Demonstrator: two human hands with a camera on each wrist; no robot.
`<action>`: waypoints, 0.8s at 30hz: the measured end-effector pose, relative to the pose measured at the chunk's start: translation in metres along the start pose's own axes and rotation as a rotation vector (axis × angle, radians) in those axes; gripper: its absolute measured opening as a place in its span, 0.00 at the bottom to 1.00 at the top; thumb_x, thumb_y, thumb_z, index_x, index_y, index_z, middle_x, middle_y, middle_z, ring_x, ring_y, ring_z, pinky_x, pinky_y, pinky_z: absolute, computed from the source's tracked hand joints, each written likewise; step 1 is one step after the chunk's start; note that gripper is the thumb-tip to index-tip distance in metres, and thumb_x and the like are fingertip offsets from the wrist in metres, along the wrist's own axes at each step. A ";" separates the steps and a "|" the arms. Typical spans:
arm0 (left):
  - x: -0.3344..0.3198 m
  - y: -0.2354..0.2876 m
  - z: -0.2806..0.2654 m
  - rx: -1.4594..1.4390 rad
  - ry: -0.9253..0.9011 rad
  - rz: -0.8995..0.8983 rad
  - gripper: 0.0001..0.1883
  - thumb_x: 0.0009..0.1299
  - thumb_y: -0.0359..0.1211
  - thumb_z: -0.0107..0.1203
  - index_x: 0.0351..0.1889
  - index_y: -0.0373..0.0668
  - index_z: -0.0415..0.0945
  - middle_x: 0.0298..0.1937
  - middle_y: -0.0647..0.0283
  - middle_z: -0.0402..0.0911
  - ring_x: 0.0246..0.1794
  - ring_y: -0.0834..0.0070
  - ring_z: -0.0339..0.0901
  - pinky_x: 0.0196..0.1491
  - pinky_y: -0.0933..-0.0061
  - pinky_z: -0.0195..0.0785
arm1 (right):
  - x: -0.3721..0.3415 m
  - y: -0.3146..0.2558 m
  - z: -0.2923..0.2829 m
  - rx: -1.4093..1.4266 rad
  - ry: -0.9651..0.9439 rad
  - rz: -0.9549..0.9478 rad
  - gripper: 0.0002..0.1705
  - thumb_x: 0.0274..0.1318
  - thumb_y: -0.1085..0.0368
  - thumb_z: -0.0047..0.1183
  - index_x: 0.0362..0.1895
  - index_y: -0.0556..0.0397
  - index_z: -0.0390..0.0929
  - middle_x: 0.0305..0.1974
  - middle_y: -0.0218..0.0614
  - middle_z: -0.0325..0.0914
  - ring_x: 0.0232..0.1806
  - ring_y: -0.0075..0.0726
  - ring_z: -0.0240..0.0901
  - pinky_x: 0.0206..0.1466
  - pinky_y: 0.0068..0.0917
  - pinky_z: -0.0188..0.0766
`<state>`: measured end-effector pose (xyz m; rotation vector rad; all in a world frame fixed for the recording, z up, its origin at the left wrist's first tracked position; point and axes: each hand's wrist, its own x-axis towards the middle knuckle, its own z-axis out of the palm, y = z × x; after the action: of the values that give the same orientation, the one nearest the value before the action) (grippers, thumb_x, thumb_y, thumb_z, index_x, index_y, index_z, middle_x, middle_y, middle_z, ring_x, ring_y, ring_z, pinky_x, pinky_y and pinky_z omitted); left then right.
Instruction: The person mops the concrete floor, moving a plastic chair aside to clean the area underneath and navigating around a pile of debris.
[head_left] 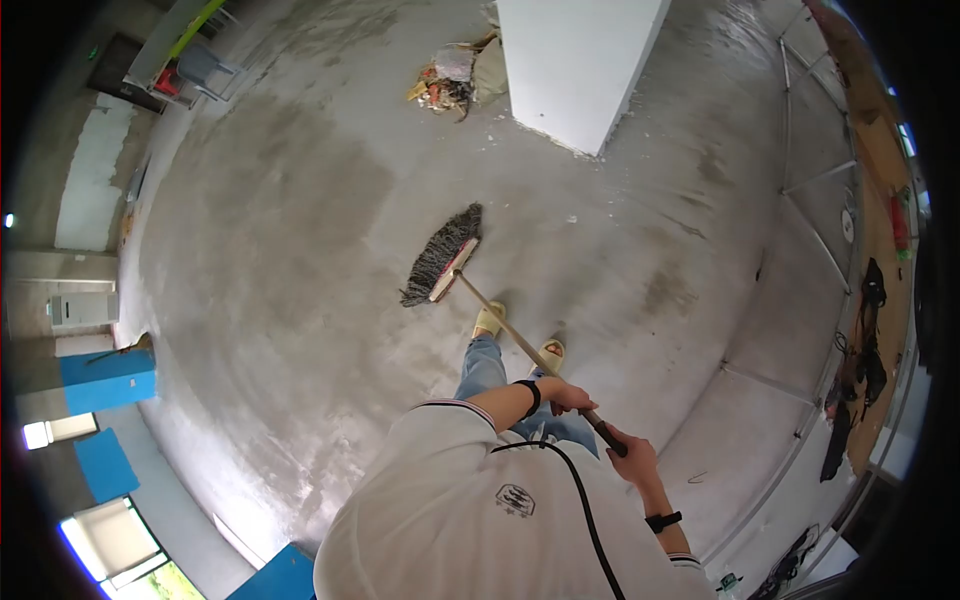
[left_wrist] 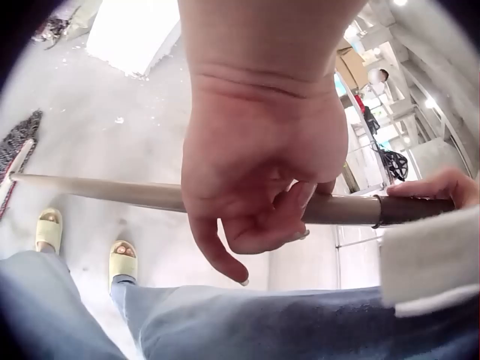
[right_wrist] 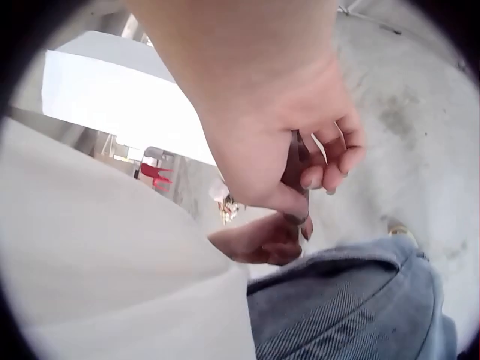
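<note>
A mop with a grey string head (head_left: 440, 255) lies against the concrete floor, its light pole (head_left: 510, 330) slanting up to the person's waist. The left hand (head_left: 568, 396) grips the pole below its dark end; in the left wrist view this hand (left_wrist: 259, 180) has its fingers curled round the pole (left_wrist: 112, 190), the index finger hanging lower. The right hand (head_left: 635, 458) holds the dark end grip (head_left: 604, 434). In the right wrist view the right hand (right_wrist: 289, 142) wraps that dark grip (right_wrist: 296, 169), with the left hand (right_wrist: 262, 240) just beyond.
A white pillar (head_left: 580, 70) stands ahead, with a debris pile (head_left: 450, 80) beside its base. Slippered feet (head_left: 488, 318) are close behind the mop head. Metal framing (head_left: 822, 175) and a cluttered wooden board (head_left: 885, 240) run along the right. Chairs (head_left: 200, 70) are far left.
</note>
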<state>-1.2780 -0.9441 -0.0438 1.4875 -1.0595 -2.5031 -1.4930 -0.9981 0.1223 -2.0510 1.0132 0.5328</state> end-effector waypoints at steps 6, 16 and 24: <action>-0.012 -0.038 -0.016 -0.167 0.255 0.095 0.27 0.70 0.58 0.42 0.39 0.41 0.71 0.26 0.62 0.69 0.22 0.71 0.71 0.24 0.68 0.71 | 0.042 -0.033 0.011 0.088 0.059 -0.071 0.31 0.42 0.64 0.60 0.57 0.30 0.75 0.30 0.43 0.80 0.32 0.52 0.77 0.36 0.39 0.74; -0.082 -0.164 -0.080 -0.405 0.807 -0.092 0.19 0.65 0.48 0.44 0.33 0.47 0.82 0.29 0.60 0.83 0.31 0.65 0.82 0.39 0.64 0.74 | 0.120 -0.151 0.103 0.235 -0.006 -0.102 0.33 0.45 0.63 0.58 0.60 0.30 0.71 0.29 0.47 0.79 0.32 0.55 0.77 0.35 0.42 0.72; -0.181 -0.252 -0.195 -0.493 1.256 -0.201 0.21 0.64 0.47 0.47 0.54 0.57 0.74 0.43 0.51 0.81 0.47 0.52 0.78 0.50 0.55 0.69 | 0.242 -0.311 0.151 0.157 -0.050 -0.246 0.35 0.46 0.64 0.58 0.63 0.37 0.67 0.34 0.52 0.78 0.37 0.59 0.76 0.40 0.45 0.72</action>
<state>-0.9529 -0.7894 -0.1099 2.3644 -0.0655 -1.1661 -1.1036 -0.8748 0.0154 -1.9761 0.7354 0.3623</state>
